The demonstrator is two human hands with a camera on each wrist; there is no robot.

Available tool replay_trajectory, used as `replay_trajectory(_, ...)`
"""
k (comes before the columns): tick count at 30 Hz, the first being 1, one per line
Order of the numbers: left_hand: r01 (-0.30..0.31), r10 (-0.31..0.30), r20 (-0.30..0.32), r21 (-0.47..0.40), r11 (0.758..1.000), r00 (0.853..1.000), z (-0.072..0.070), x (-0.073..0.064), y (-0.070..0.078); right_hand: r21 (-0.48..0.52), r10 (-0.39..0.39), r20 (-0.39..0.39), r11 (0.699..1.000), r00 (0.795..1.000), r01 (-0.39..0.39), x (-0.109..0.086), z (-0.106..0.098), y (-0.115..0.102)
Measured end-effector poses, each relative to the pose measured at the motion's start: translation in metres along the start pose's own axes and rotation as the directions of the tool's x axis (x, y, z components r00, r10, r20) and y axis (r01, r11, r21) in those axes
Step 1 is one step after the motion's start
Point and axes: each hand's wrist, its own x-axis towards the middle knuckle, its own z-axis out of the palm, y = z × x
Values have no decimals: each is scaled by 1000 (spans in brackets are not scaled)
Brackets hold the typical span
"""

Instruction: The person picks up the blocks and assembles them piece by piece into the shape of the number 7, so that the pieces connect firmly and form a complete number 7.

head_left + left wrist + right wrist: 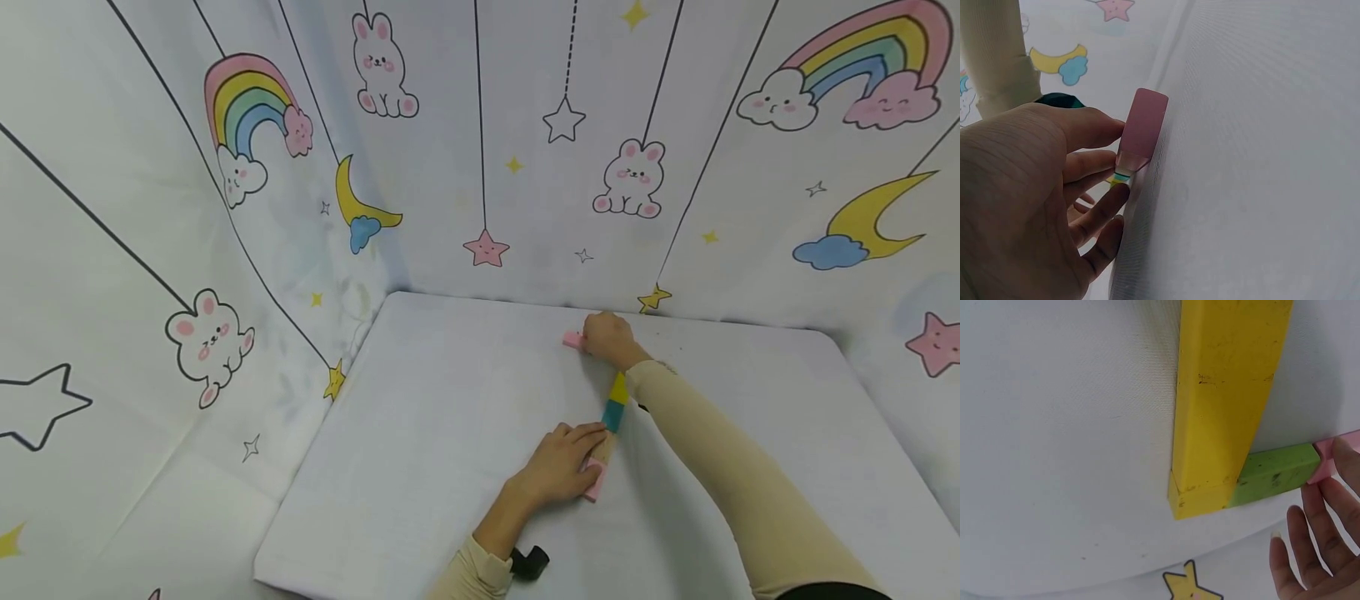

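Observation:
My right hand (pixel 607 337) is at the far side of the white table. In the right wrist view its thumb and fingers pinch a pink block (pixel 1354 439), whose end meets a green block (pixel 1282 475). The green block sits against the side of yellow blocks (pixel 1225 412), forming a corner. My left hand (pixel 555 467) lies beside the near end of the row. Its extended fingers and thumb touch a pink block (pixel 1145 125) and a plain wood block (pixel 602 446). Beyond these, the line continues with a teal block (pixel 613 416) and a yellow block (pixel 618 387). My right forearm covers part of the row.
The white tabletop (pixel 420 433) has rounded corners. White cloth walls (pixel 435 167) printed with rabbits, stars and rainbows rise behind and left of it. A dark wrist strap piece (pixel 530 564) shows at the left cuff.

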Motion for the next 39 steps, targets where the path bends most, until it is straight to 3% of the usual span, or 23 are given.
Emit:
replay_trajectory(24, 1, -2, -3, -17, 1000, 1000, -1, 1, -1, -45, -13, 0, 999, 1000, 13, 4, 5, 7)
replay_trajectory(39, 14, -14, 8, -18, 1000, 1000, 1, 1, -2, 8, -4, 28, 1000, 1000, 4, -1, 1, 4)
